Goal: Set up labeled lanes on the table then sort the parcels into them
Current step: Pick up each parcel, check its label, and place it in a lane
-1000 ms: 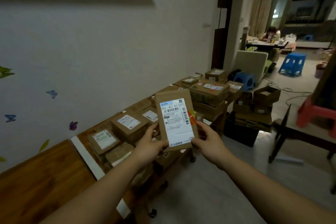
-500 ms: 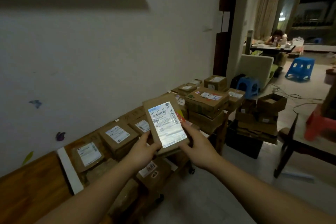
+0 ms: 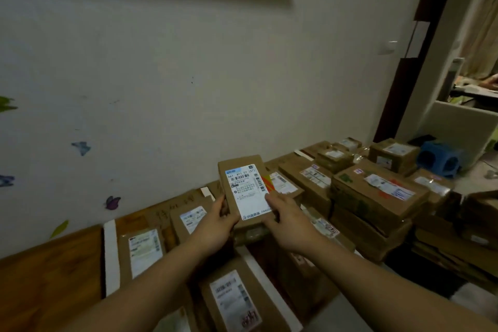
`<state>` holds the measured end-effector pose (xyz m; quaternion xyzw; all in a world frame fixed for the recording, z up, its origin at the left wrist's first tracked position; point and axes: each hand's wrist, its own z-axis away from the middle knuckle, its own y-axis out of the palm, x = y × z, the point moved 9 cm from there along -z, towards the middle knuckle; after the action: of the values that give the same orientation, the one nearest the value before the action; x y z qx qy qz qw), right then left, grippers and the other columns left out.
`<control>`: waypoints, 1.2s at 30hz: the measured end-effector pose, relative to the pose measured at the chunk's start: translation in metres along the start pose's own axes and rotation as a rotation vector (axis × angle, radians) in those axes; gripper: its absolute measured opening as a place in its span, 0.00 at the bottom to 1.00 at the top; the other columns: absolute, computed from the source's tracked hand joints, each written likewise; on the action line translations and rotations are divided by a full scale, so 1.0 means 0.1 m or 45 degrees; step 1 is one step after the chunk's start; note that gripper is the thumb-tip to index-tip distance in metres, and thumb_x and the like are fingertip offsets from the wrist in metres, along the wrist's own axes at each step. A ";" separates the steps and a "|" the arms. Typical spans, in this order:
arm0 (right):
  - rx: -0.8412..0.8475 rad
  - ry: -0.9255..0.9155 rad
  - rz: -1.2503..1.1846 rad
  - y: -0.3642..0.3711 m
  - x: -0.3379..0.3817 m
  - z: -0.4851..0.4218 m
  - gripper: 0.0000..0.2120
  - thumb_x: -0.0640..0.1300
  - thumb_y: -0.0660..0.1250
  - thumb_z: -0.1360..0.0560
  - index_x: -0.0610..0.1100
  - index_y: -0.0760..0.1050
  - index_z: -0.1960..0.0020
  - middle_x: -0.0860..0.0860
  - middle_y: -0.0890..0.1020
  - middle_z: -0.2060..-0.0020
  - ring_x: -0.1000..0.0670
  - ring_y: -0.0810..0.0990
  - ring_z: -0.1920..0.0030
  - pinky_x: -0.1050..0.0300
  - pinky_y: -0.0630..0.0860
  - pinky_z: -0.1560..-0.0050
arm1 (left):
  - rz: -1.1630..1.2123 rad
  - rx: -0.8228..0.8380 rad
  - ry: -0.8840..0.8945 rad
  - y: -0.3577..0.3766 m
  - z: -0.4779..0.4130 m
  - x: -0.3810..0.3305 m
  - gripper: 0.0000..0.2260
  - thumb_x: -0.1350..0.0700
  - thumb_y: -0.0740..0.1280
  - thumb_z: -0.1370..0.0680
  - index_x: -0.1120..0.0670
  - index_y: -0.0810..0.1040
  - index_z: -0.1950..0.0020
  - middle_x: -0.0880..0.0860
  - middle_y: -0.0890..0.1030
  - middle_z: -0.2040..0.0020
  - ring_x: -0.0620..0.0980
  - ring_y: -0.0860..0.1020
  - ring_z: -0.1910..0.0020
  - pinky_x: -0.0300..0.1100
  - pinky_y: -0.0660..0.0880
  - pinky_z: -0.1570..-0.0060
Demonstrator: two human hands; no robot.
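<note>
Both your forearms reach fwd over the table (image 3: 48, 272). L hand (image 3: 215, 226) grips the parcel (image 3: 244, 191) at its left edge, thumb on front. R hand (image 3: 289, 224) holds the right edge, fingers curled round. Parcel tilted, label facing you, above other boxed parcels (image 3: 374, 197) w/ white tape strip (image 3: 111, 256) at left.

Butterfly stickers (image 3: 112, 202) on the wall (image 3: 188, 62); blue stool (image 3: 438, 158) beyond

open tabletop (image 3: 45, 277) at left, parcels (image 3: 145, 250) packed across centre, stacked boxes (image 3: 377, 197) walling right
</note>
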<state>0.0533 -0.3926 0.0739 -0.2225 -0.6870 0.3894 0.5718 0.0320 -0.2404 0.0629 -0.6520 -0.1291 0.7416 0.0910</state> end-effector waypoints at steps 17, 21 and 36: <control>0.475 -0.116 0.351 0.51 -0.81 -1.57 0.25 0.47 0.59 0.20 0.48 0.57 0.25 0.47 0.56 0.25 0.44 0.61 0.27 0.47 0.60 0.28 | -0.059 -0.183 -0.354 0.45 -1.32 0.56 0.24 0.58 0.62 0.20 0.49 0.60 0.25 0.52 0.73 0.34 0.52 0.75 0.39 0.45 0.75 0.42; 0.563 -0.148 0.505 0.70 -1.05 -1.75 0.26 0.48 0.61 0.20 0.46 0.56 0.25 0.44 0.55 0.24 0.45 0.62 0.28 0.49 0.60 0.28 | -0.141 -0.224 -0.441 0.63 -1.45 0.71 0.25 0.57 0.60 0.19 0.49 0.57 0.24 0.52 0.72 0.31 0.50 0.74 0.36 0.39 0.74 0.43; 0.756 -0.236 0.396 0.76 -1.37 -1.83 0.21 0.50 0.61 0.21 0.46 0.66 0.30 0.45 0.66 0.31 0.48 0.73 0.39 0.55 0.70 0.37 | -0.436 -0.033 -0.525 1.03 -1.50 0.75 0.23 0.60 0.62 0.21 0.47 0.63 0.27 0.49 0.70 0.30 0.50 0.70 0.33 0.39 0.68 0.39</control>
<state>0.2516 -0.3990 -0.0625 -0.1123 -0.5505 0.6733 0.4806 0.1737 -0.3049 -0.0578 -0.4569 -0.2627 0.8308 0.1786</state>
